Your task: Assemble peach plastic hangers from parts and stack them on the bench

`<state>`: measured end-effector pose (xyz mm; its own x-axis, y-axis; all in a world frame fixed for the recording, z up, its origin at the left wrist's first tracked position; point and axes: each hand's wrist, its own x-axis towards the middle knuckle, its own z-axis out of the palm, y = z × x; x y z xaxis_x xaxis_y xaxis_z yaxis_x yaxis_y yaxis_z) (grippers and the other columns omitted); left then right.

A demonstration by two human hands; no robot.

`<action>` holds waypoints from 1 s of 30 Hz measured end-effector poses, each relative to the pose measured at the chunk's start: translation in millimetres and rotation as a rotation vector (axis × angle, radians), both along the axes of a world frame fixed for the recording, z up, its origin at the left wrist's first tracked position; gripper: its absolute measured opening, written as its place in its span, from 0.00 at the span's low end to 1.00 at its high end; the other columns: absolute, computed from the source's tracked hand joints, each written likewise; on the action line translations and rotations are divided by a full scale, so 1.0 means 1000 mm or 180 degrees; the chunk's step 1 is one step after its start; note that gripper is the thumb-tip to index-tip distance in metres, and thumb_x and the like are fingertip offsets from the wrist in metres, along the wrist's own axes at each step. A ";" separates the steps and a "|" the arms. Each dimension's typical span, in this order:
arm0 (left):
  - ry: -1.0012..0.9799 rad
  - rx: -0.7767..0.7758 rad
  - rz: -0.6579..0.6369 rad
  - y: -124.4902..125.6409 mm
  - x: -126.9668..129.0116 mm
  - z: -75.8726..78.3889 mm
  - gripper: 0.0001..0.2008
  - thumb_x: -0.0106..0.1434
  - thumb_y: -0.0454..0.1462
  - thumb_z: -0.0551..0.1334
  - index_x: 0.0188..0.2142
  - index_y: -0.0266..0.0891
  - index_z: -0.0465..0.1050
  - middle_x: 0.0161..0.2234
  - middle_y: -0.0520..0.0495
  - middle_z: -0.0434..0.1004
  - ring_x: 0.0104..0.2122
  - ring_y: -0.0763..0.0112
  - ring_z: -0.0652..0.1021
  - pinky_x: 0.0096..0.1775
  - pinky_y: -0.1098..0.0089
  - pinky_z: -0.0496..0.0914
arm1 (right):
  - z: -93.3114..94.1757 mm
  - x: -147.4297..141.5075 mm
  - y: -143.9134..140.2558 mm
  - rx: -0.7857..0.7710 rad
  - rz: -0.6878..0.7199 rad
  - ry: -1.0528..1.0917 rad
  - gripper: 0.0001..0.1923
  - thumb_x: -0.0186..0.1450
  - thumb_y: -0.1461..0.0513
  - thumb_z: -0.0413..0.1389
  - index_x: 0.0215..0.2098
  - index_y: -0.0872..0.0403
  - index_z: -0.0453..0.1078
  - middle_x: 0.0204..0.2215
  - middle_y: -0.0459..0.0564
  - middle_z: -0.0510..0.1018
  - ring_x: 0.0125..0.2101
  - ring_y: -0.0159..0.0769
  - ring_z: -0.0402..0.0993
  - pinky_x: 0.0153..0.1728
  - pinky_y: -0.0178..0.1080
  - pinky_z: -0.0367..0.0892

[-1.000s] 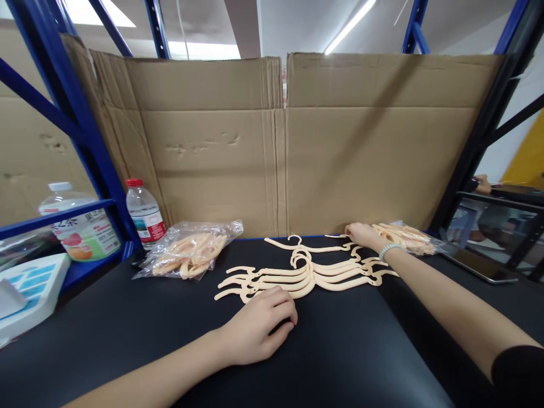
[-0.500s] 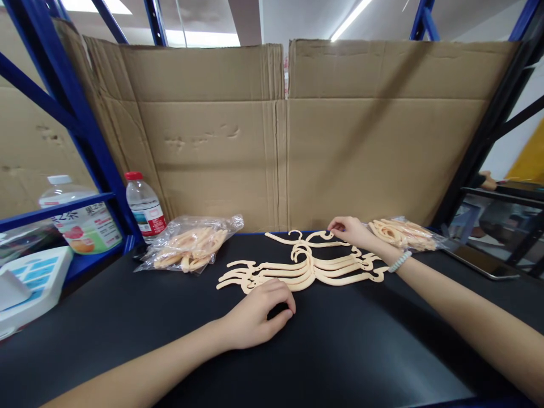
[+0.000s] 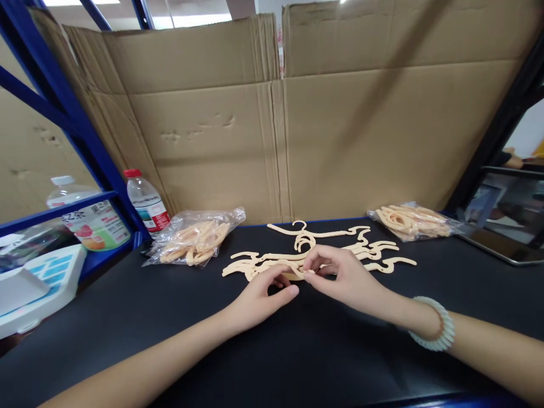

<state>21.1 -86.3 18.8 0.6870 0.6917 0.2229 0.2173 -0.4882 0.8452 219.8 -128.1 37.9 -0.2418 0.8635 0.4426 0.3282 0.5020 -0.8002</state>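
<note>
We are pinching the pile of hangers point(image 3: 314, 258) at its near middle, where it is lying on the black surface point(image 3: 127, 317) in front of the cardboard wall point(image 3: 272, 130). Our right hand point(image 3: 340, 276) is closing thumb and fingertips on one hanger; our left hand point(image 3: 259, 294) is resting curled against the pile's near edge, fingertips touching it. Left of the pile a bag of hangers point(image 3: 193, 241) is lying, with a water bottle point(image 3: 147, 201) beyond it; right of the pile, a second bag point(image 3: 410, 220).
</note>
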 end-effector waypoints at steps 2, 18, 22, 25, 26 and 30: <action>-0.0197 -0.0211 -0.0060 -0.002 0.002 0.000 0.11 0.63 0.42 0.60 0.42 0.38 0.71 0.42 0.45 0.74 0.40 0.67 0.74 0.45 0.64 0.69 | -0.007 -0.006 -0.005 -0.0110 0.0151 0.0123 0.01 0.59 0.65 0.56 0.30 0.53 0.68 0.30 0.46 0.74 0.30 0.33 0.74 0.31 0.35 0.72; -0.0292 -0.0511 0.0218 -0.003 0.006 0.001 0.18 0.61 0.48 0.61 0.26 0.35 0.71 0.32 0.47 0.71 0.29 0.71 0.74 0.34 0.69 0.71 | -0.005 0.022 0.021 0.0240 0.0088 -0.0977 0.06 0.57 0.61 0.64 0.30 0.53 0.72 0.28 0.44 0.78 0.30 0.32 0.74 0.31 0.34 0.66; -0.0313 -0.0570 0.0159 -0.004 0.006 0.002 0.17 0.60 0.47 0.61 0.25 0.35 0.70 0.31 0.47 0.71 0.30 0.71 0.74 0.35 0.68 0.71 | 0.002 0.042 0.044 0.0625 -0.0367 -0.1398 0.02 0.61 0.66 0.57 0.33 0.54 0.72 0.30 0.45 0.79 0.31 0.32 0.75 0.35 0.34 0.67; -0.0284 -0.0584 0.0152 -0.004 0.006 0.003 0.16 0.61 0.47 0.61 0.28 0.36 0.71 0.30 0.49 0.71 0.29 0.72 0.73 0.35 0.68 0.71 | -0.003 0.065 0.075 0.0663 -0.0784 -0.1673 0.10 0.61 0.69 0.53 0.39 0.54 0.72 0.34 0.48 0.80 0.35 0.35 0.76 0.38 0.36 0.68; -0.0283 -0.0589 0.0165 -0.004 0.006 0.003 0.16 0.61 0.47 0.61 0.28 0.36 0.71 0.30 0.49 0.71 0.28 0.72 0.73 0.35 0.68 0.71 | -0.006 0.072 0.086 0.0602 -0.0903 -0.1816 0.12 0.60 0.70 0.53 0.41 0.55 0.72 0.36 0.50 0.80 0.37 0.36 0.76 0.41 0.37 0.68; -0.0404 -0.0682 0.0274 -0.003 0.004 0.000 0.16 0.59 0.48 0.62 0.27 0.36 0.71 0.32 0.47 0.73 0.29 0.71 0.74 0.35 0.68 0.71 | -0.018 0.094 0.118 0.0323 -0.0949 -0.2147 0.16 0.57 0.70 0.56 0.44 0.55 0.72 0.41 0.54 0.79 0.40 0.40 0.76 0.44 0.40 0.68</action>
